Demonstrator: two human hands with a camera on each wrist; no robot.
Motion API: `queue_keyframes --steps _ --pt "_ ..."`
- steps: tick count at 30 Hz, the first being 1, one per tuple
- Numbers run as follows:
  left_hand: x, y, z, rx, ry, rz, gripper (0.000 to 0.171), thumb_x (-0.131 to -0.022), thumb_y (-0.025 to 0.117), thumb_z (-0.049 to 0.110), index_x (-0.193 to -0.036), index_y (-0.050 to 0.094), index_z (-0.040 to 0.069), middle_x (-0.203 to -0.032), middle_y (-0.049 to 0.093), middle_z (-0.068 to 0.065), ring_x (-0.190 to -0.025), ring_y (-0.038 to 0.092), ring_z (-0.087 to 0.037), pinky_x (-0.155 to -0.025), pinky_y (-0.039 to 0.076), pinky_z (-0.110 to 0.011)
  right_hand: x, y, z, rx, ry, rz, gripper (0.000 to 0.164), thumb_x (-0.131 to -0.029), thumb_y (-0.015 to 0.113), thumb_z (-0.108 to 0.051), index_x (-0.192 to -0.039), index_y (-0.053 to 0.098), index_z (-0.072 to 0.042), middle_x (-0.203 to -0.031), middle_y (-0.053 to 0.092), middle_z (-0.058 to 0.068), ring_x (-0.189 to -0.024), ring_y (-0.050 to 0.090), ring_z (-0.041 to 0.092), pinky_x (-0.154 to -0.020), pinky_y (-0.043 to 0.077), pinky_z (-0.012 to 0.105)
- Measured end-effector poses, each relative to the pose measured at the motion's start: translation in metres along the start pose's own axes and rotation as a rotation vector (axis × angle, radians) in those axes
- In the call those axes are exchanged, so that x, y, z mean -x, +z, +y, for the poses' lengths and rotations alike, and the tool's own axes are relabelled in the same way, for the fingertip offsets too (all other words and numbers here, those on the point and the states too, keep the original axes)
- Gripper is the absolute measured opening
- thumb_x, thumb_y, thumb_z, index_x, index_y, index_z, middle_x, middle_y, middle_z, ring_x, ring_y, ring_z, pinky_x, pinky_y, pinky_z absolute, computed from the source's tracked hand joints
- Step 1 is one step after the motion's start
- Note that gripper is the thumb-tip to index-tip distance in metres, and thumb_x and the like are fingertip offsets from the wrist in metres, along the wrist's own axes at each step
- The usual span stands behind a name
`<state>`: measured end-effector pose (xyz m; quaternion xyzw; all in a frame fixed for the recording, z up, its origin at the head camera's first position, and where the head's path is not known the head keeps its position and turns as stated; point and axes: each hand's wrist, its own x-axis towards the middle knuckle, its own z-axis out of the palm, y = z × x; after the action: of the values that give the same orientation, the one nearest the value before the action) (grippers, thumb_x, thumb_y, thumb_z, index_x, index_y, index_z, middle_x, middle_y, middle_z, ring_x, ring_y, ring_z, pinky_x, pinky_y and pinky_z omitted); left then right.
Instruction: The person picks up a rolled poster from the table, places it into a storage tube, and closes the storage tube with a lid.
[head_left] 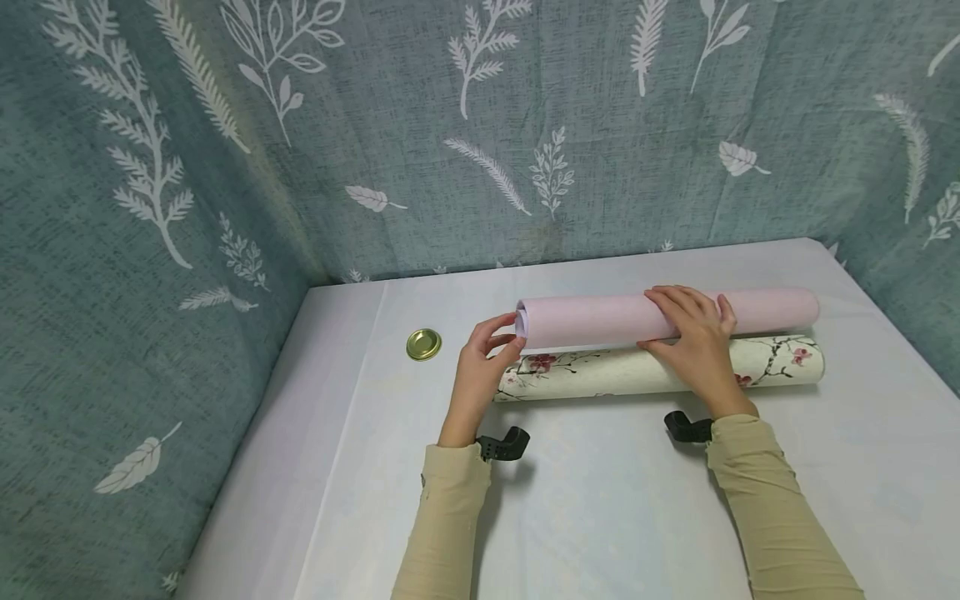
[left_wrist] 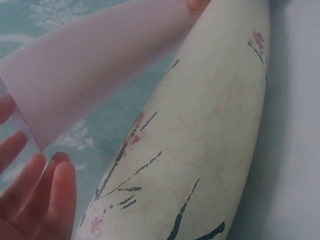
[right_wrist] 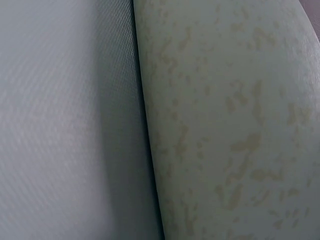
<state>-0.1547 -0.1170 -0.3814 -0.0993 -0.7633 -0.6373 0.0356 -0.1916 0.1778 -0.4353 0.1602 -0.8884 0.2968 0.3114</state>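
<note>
A pale pink wallpaper roll (head_left: 585, 321) lies crosswise just behind a cream wallpaper roll (head_left: 600, 373) printed with dark branches and pink blossoms. My left hand (head_left: 480, 367) holds the pink roll's left end, fingers and thumb at its open rim. The same fingertips (left_wrist: 62, 160) show at that edge in the left wrist view. My right hand (head_left: 693, 342) grips the pink roll right of its middle, fingers over the top and thumb on the near side. Only the cream roll (right_wrist: 230, 120) and tabletop fill most of the right wrist view; the hand is out of that frame.
A gold-coloured jar lid (head_left: 423, 344) lies on the white tabletop (head_left: 600, 500), left of the rolls. Grey-green leaf-print curtains (head_left: 405, 150) hang behind and beside the table. Dark wrist mounts (head_left: 504, 444) sit at the cuffs of beige sleeves (head_left: 450, 517).
</note>
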Motion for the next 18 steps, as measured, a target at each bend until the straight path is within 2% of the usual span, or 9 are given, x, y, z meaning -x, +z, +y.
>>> queue_keyframes --steps 5,7,8,12,15,18 --pt "-0.001 0.001 -0.001 -0.050 0.027 -0.012 0.035 -0.087 0.059 0.018 -0.121 0.055 0.008 -0.127 0.044 -0.006 -0.109 0.050 -0.023 -0.075 0.051 -0.029 0.001 -0.001 0.000 -0.002 -0.006 -0.002 0.069 -0.058 0.084 -0.021 -0.121 0.056 -0.018 -0.127 0.049 0.000 -0.119 0.034 0.023 -0.102 0.000 0.050" --pt "-0.002 0.000 -0.005 -0.058 0.028 -0.010 0.035 -0.087 0.059 0.022 -0.120 0.056 0.011 -0.126 0.045 -0.002 -0.108 0.050 -0.019 -0.075 0.051 -0.028 0.000 -0.001 0.000 -0.005 -0.007 -0.002 0.069 -0.058 0.084 -0.021 -0.121 0.056 -0.018 -0.127 0.049 0.000 -0.120 0.034 0.023 -0.102 -0.001 0.050" --pt "-0.003 0.000 -0.009 -0.057 0.028 -0.007 0.035 -0.087 0.059 0.025 -0.120 0.057 0.013 -0.126 0.045 0.001 -0.108 0.050 -0.017 -0.075 0.051 -0.028 0.000 -0.001 0.000 -0.004 -0.008 -0.001 0.069 -0.058 0.084 -0.021 -0.121 0.056 -0.018 -0.127 0.049 0.000 -0.119 0.034 0.023 -0.102 -0.001 0.050" --pt "-0.003 -0.001 -0.008 -0.042 0.012 0.009 0.035 -0.086 0.060 0.025 -0.119 0.057 0.015 -0.123 0.048 0.003 -0.103 0.053 -0.014 -0.075 0.051 -0.033 0.000 -0.001 0.000 -0.003 -0.010 0.001 0.070 -0.058 0.084 -0.021 -0.121 0.055 -0.018 -0.127 0.049 0.000 -0.119 0.034 0.023 -0.102 -0.001 0.050" --pt "0.001 -0.003 0.001 -0.024 -0.003 0.028 0.034 -0.086 0.060 0.019 -0.118 0.056 0.010 -0.119 0.053 -0.003 -0.098 0.056 -0.018 -0.076 0.050 -0.038 0.001 0.000 0.001 0.001 -0.011 0.001 0.070 -0.058 0.084 -0.021 -0.121 0.055 -0.018 -0.127 0.049 0.000 -0.119 0.034 0.023 -0.102 0.000 0.051" --pt "0.002 -0.005 0.003 -0.011 0.000 0.053 0.032 -0.087 0.058 0.017 -0.117 0.057 0.007 -0.112 0.058 -0.009 -0.094 0.058 -0.021 -0.076 0.050 -0.040 0.001 0.000 0.001 0.004 -0.014 0.000 0.070 -0.058 0.084 -0.021 -0.121 0.055 -0.018 -0.127 0.049 0.000 -0.119 0.034 0.023 -0.102 -0.001 0.050"
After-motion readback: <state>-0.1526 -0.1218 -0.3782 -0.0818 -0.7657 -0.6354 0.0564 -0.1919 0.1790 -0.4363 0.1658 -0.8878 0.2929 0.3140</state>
